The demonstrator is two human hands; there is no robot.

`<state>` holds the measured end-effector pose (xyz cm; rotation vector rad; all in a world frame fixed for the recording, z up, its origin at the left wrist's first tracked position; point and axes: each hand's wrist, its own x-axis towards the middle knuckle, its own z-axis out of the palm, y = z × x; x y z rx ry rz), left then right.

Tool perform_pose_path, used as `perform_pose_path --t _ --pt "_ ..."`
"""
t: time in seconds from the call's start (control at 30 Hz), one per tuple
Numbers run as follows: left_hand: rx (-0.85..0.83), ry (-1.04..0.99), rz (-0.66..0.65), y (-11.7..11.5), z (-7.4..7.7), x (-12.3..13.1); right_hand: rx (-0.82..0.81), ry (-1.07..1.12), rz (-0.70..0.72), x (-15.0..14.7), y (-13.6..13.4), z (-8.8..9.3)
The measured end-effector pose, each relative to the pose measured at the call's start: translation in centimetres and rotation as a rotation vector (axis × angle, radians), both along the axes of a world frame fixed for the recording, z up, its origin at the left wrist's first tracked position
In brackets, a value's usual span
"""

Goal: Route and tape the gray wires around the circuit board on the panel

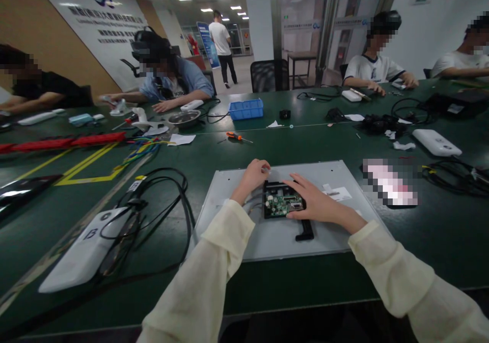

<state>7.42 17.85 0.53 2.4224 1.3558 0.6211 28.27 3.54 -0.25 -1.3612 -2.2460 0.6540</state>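
A black plastic housing with an exposed green circuit board (pixel 280 205) lies on a flat light-grey panel (pixel 324 244). At the housing's far left corner is my left hand (pixel 254 179), its fingers curled together; a small pale bit shows at the fingertips, too unclear to name. My right hand (pixel 317 200) rests over the housing's right side with thumb and fingers spread, the thumb by a metal connector on the board. A black L-shaped bracket (pixel 305 231) sticks out below the housing. Thin cables run from its left side, partly behind my left wrist.
Left of the panel lie a white device marked B (pixel 86 251) and looped black cables (pixel 185 200). An orange screwdriver (pixel 235 136) and a blue basket (pixel 246 110) are beyond it. To the right are a phone-shaped blurred object (pixel 389 182) and a white power bank (pixel 437 142). Several people sit around the table.
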Motion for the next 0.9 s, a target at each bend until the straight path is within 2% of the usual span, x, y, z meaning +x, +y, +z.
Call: perform_pose_path --t 0.4,0.5,0.63,0.73,0.9 --pt "0.038 0.011 -0.023 0.5 0.6 -0.7 0.007 0.031 -0.006 0.0 0.1 -0.5" --pt "-0.002 -0.110 -0.036 0.4 1.6 -1.0 0.002 0.031 -0.007 0.0 0.2 -0.6" --pt "-0.157 -0.286 -0.133 -0.4 2.7 -0.8 -0.012 0.035 0.000 0.0 0.3 -0.6" --pt "-0.157 -0.206 -0.113 -1.2 2.4 -0.2 -0.018 0.036 0.005 0.0 0.3 -0.6" --pt "-0.208 -0.160 -0.026 -1.7 0.8 0.3 -0.041 0.035 -0.004 -0.1 0.2 -0.4"
